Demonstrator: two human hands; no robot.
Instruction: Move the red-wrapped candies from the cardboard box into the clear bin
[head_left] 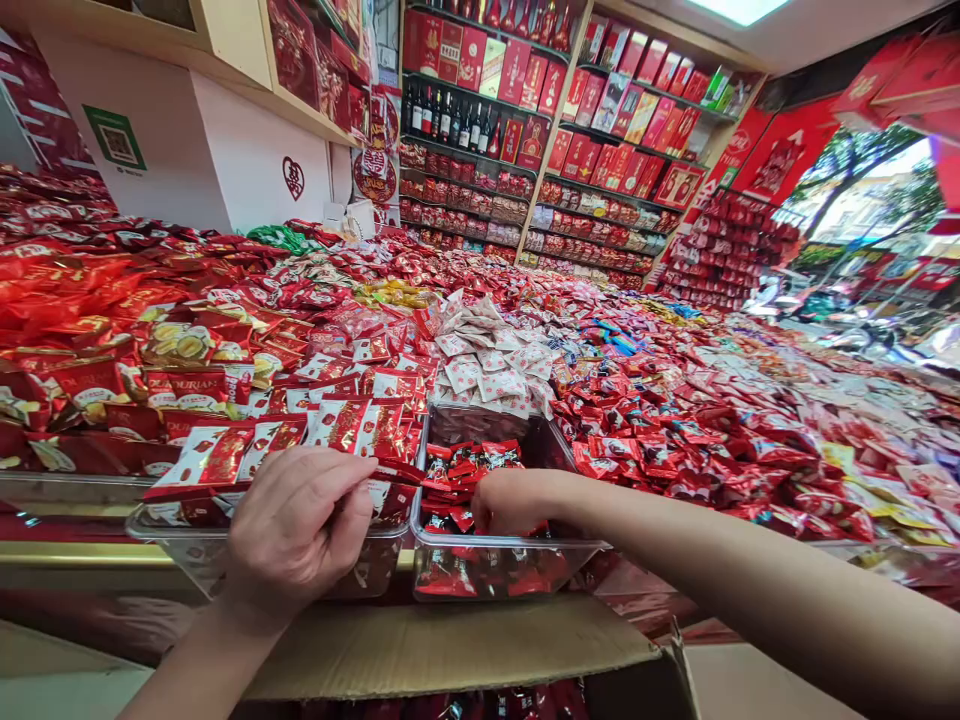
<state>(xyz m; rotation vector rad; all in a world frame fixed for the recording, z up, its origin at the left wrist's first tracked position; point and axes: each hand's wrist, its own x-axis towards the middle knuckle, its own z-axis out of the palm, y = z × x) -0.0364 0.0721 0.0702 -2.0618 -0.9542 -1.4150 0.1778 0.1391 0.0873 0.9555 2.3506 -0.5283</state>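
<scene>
My left hand (300, 525) is closed in a pinch over the front of a clear plastic bin. A thin red candy packet (399, 472) sticks out from between its thumb and forefinger, seen edge-on. Around it lie white and red candy packets (217, 455) filling that bin. My right hand (514, 500) reaches down into the neighbouring clear bin (510, 548), fingers curled among small red and black wrapped candies (442, 465). Its fingertips are hidden, so what it grips cannot be made out.
Below the bins, an open cardboard box (450, 650) holds more dark red wrapped candies. White patterned packets (499, 370) are heaped behind the right bin. Red candies (675, 440) spread to the right. Shelves (480, 85) with bottles and red boxes stand at the back.
</scene>
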